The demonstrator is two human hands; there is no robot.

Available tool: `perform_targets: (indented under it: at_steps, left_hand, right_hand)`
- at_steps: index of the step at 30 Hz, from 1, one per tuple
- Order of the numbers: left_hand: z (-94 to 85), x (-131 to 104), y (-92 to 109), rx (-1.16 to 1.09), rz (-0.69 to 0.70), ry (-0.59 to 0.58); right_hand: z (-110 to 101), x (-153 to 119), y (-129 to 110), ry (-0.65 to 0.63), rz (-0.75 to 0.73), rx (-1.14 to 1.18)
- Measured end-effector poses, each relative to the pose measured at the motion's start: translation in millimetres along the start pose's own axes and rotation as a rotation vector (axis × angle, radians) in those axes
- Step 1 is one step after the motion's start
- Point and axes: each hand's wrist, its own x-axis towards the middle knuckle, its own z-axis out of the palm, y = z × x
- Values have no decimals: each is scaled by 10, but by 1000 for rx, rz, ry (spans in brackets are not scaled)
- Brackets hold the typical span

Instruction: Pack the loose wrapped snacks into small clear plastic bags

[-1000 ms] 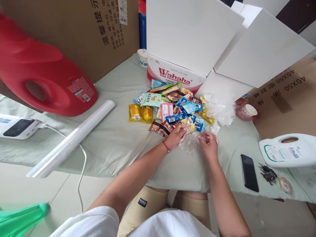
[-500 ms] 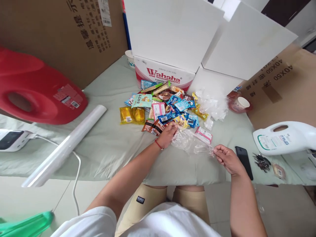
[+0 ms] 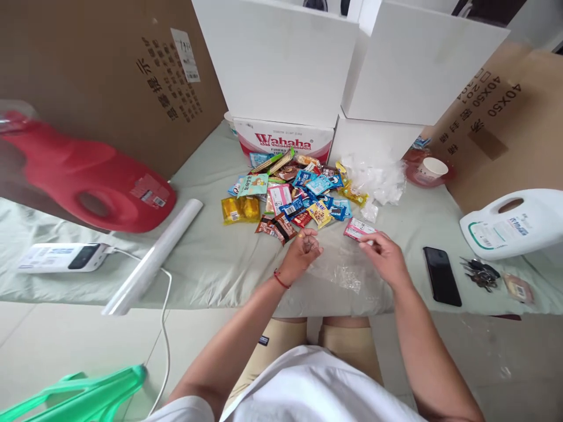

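Note:
My left hand [image 3: 301,255], with a red cord at its wrist, is closed on a thin clear plastic bag [image 3: 341,275]. The crumpled bag stretches from those fingers over the cloth towards the right. My right hand [image 3: 383,255] pinches the near right corner of a pink-and-white snack packet [image 3: 355,228], just above the bag. Beyond my hands lies a heap of small wrapped snacks, including a brown packet [image 3: 277,228], a yellow cookie packet [image 3: 319,215], a red packet [image 3: 302,219] and a double yellow packet [image 3: 240,210].
Behind the heap stands an open white carton [image 3: 284,140], with crumpled clear bags [image 3: 373,179] beside it. A red jug [image 3: 109,170], plastic roll [image 3: 153,258] and power bank [image 3: 64,258] lie left. On the right are a phone [image 3: 442,275], keys [image 3: 480,274], white jug [image 3: 512,225] and paper cup [image 3: 431,170].
My right hand has let go of the bag's end and moved left and up to the pink-and-white packet. The left hand still has the bag. The camera view has shifted.

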Motion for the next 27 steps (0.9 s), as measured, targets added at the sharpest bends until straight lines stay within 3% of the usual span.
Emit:
perform_targets:
  at_steps: [5, 10, 15, 20, 24, 27]
  left_hand:
    - [100, -210, 46, 2, 46, -22]
    - [7, -291, 22, -78, -59, 124]
    - [-52, -232, 21, 15, -128, 176]
    - [-91, -117, 8, -96, -125, 364]
    - [-189, -35, -12, -109, -106, 534]
    - [-297, -71, 17, -91, -49, 659]
  right_hand:
    - [646, 67, -179, -280, 35, 291]
    - [857, 48, -91, -298, -80, 319]
    - [871, -6, -88, -283, -199, 267]
    - [702, -128, -184, -149, -414, 26]
    - [450, -475, -208, -24, -636, -190]
    - [308, -862, -55, 21, -745, -303]
